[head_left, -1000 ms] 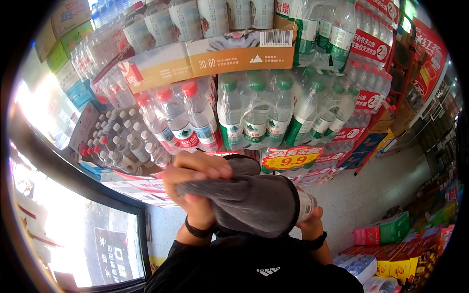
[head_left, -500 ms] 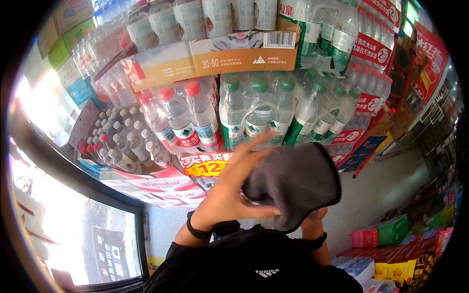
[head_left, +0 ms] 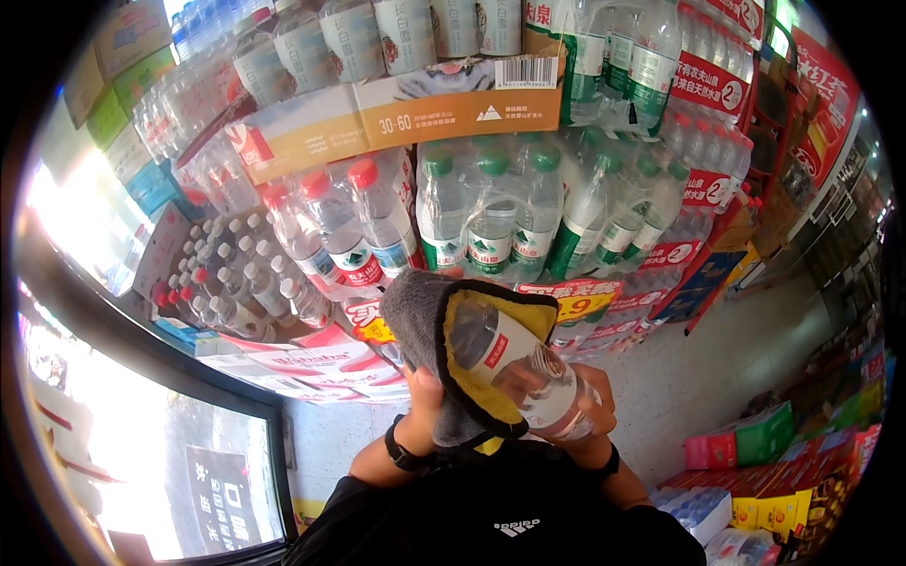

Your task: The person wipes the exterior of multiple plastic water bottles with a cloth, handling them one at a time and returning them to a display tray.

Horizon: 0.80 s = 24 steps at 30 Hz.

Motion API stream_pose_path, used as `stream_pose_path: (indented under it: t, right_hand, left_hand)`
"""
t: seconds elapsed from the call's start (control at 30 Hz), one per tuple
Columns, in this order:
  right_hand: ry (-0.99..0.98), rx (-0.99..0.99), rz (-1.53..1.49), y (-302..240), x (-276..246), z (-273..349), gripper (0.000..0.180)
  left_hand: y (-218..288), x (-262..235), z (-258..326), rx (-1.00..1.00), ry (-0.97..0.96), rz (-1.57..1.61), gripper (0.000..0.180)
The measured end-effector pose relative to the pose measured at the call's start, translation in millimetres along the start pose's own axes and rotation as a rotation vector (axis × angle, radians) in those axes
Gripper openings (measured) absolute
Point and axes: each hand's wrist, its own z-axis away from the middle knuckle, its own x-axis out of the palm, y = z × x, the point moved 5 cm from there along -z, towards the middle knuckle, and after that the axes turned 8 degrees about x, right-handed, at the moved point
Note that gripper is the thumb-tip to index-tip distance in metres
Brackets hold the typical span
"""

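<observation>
Grey-yellow cloth (head_left: 425, 330) with black edging

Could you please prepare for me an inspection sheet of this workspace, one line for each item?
Surface: pale floor below; the held things rest on no table.
Job's things: clear bottle with a pale label, tilted, partly wrapped by a grey-and-yellow cloth with dark edging.
Clutter: red-capped bottles and green-capped bottles packed close in front, under an orange-brown carton.
Hands: left hand holds the cloth, some fingers hidden; right hand grips the bottle.
Cables: nothing seen.
Surroundings: bright dark-framed glass panel at left, colourful boxes at lower right.
</observation>
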Motion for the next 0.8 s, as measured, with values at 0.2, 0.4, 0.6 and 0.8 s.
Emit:
stream_pose_path:
  t: [0.2,0.4,0.6,0.8]
  right_hand:
    - [-0.181,-0.040,-0.122,-19,4,-12,0.092]
    - [-0.540,0.505,-0.701,-18,20,-34,0.098]
    - [0.076,-0.497,0.182,-60,0,-41,0.069]
    - [0.095,-0.654,0.421,-76,2,-48,0.074]
  left_hand:
    - [20,17,7,-0.285,-0.024,0.102,0.118]
    - [39,30,-30,0.336,-0.294,-0.143,0.117]
    - [20,21,-20,0.130,-0.186,0.078,0.090]
    - [-21,-21,16,-0.031,0.082,-0.122,0.077]
